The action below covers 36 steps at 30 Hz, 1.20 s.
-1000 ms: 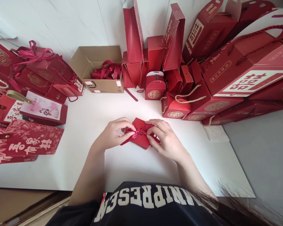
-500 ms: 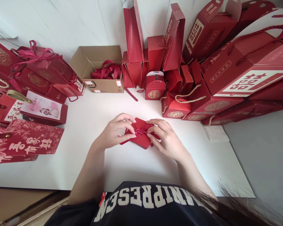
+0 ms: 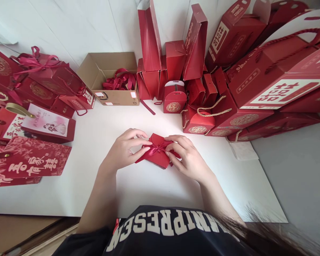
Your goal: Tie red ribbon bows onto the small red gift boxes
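A small red box (image 3: 160,161) lies on the white table (image 3: 160,192), in the middle of the head view. A dark red ribbon (image 3: 158,149) crosses its top and is gathered in a bow or knot. On the left side, my left hand (image 3: 128,147) pinches a part of the ribbon between thumb and fingers. My right hand (image 3: 186,156) is at the right side of the box, its thumb and fingers closed on the ribbon there. The ribbon's tails are partly hidden by the fingers.
Behind is a cardboard box (image 3: 117,97) holding red ribbons (image 3: 120,81). Red gift boxes (image 3: 198,122) with rope handles are stacked at the back and right. More decorated red boxes (image 3: 40,156) stand at the left. A white packet (image 3: 244,150) lies near the right edge.
My left hand has moved slightly left, away from the knot, and more of the ribbon's left part shows. My right hand has stayed nearly still.
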Each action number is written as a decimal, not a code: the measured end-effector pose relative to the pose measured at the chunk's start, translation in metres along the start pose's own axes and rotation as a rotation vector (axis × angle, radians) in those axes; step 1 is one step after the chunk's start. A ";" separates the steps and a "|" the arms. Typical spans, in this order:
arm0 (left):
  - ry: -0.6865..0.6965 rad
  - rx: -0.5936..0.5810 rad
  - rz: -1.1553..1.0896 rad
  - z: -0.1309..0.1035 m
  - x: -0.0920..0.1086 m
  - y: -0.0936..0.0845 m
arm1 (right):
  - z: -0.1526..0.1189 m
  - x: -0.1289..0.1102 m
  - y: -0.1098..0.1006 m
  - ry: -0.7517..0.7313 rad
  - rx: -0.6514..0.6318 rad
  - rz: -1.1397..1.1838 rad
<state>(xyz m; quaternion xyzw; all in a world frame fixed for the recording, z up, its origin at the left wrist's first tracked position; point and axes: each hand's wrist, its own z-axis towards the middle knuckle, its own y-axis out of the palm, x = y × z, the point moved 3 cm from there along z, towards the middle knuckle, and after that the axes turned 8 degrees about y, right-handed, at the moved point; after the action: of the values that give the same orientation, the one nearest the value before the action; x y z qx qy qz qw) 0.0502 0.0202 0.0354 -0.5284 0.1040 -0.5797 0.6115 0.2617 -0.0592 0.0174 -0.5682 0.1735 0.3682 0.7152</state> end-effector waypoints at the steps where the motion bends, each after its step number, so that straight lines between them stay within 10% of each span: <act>1: -0.005 -0.003 0.001 -0.001 -0.001 0.000 | 0.000 0.000 0.000 0.001 -0.001 -0.001; 11: -0.094 -0.019 -0.304 0.007 0.005 0.005 | 0.001 -0.001 0.000 -0.001 0.002 0.007; 22: -0.487 0.144 -0.429 -0.001 -0.014 0.029 | 0.000 0.002 0.002 0.066 0.043 0.031; 36: -0.542 0.118 -0.423 -0.005 -0.015 0.026 | -0.001 0.016 0.002 0.346 -0.010 0.378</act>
<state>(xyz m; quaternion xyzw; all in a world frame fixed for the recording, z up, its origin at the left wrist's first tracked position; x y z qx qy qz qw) 0.0576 0.0243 0.0059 -0.6368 -0.2075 -0.5372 0.5127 0.2714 -0.0546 0.0053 -0.5837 0.3945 0.3934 0.5906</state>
